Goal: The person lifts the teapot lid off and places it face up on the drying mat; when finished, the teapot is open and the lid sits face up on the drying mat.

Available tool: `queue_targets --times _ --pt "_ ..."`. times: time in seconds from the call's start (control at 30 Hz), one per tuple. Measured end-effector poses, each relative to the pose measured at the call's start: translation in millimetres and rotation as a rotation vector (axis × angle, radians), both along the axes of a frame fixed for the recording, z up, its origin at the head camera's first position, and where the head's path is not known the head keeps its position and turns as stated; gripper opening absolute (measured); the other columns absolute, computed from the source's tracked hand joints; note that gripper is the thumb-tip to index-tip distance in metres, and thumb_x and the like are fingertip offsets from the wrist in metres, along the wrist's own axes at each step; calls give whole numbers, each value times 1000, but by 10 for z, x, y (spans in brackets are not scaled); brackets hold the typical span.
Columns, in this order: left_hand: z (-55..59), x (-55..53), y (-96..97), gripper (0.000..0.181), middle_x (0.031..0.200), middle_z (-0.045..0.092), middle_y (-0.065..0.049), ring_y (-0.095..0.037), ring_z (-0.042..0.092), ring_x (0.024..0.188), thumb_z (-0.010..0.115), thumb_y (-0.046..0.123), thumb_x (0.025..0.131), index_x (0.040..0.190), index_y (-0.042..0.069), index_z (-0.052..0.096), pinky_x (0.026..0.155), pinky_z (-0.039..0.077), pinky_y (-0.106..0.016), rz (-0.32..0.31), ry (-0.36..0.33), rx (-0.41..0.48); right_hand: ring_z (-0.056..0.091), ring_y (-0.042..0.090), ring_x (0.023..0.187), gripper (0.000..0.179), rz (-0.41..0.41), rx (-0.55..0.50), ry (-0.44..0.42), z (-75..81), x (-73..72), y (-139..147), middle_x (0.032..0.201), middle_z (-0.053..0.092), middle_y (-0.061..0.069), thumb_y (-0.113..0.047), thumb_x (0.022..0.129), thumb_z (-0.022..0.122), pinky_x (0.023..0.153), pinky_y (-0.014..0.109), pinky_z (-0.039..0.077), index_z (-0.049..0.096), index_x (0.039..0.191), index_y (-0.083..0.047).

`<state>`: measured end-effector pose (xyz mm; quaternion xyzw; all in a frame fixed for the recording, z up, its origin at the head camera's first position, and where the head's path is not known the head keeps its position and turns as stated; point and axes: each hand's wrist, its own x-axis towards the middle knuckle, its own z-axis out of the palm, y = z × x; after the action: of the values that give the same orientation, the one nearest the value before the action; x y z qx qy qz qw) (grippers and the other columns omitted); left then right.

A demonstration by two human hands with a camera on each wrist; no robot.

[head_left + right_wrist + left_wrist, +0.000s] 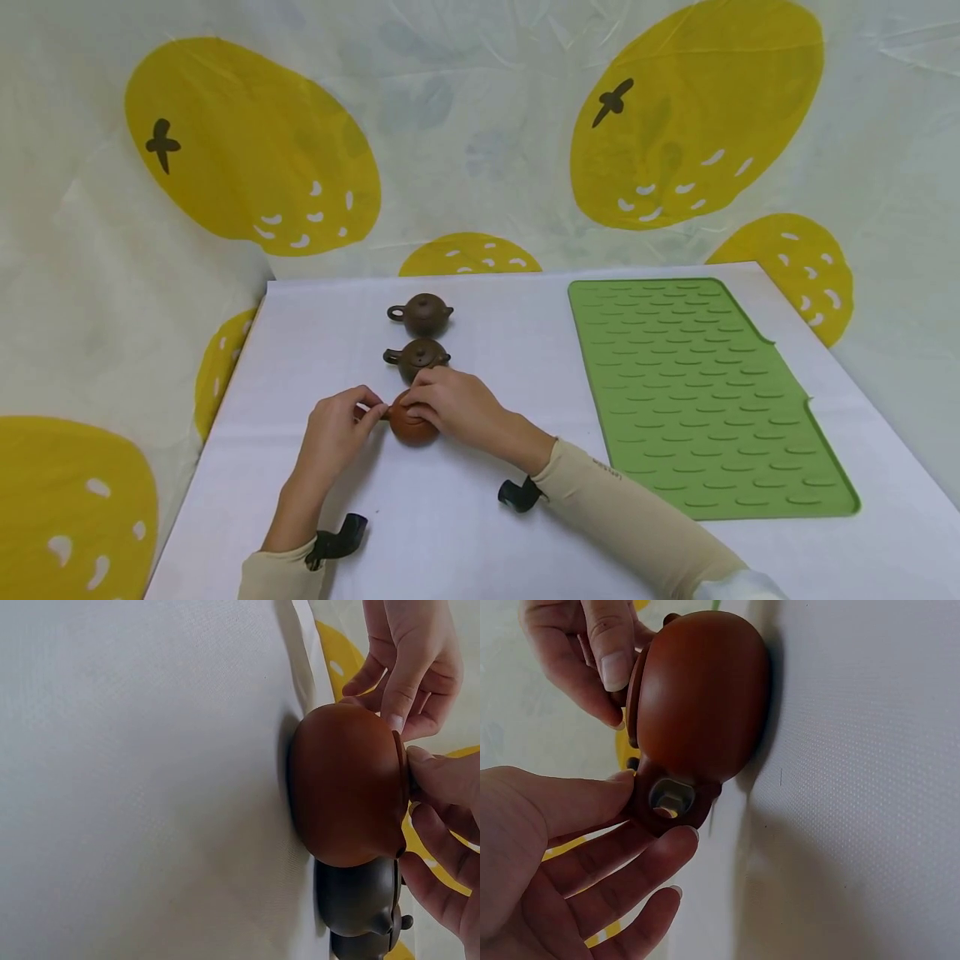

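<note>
White woven cloth, smooth round reddish-brown teapot, left fingers pinching looped handle, right fingers seemingly clamped on lid

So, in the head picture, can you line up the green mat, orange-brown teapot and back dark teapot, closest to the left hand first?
1. Orange-brown teapot: touching the left hand.
2. Back dark teapot: farther back, slightly right.
3. Green mat: way over right.

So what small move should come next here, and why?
Probably ease the left hand off the handle: the red-brown teapot stands upright on the white cloth, roughly lined up with both dark teapots, handles all leftward.
</note>
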<state>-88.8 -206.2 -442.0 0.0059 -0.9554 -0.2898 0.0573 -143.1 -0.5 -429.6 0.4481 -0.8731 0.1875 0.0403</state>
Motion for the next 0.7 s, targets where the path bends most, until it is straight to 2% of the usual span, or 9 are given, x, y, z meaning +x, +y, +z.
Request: queue_targets --times 0.17,0.37,0.7 --pt "2 -7 -1 5 84 77 -6 -13 59 66 78 15 90 90 11 76 61 45 -25 -8 1 -13 65 10 94 16 3 -7 25 -11 -1 -2 102 70 -7 -28 96 71 80 24 56 79 110 -25" --pt "27 -1 -1 6 84 77 -6 -13 56 66 77 16 91 91 11 76 61 43 -25 -6 -22 -20 65 10 93 16 6 -14 15 29 -10 12 101 69 -7 -26 96 72 81 23 55 79 110 -25" --pt "69 -4 9 6 85 77 -5 -14 56 68 77 16 91 91 10 76 63 43 -26 -3 -39 -18 67 9 92 15 2 -124 27 372 -30 285 102 71 -5 -21 94 73 82 24 56 78 108 -20"
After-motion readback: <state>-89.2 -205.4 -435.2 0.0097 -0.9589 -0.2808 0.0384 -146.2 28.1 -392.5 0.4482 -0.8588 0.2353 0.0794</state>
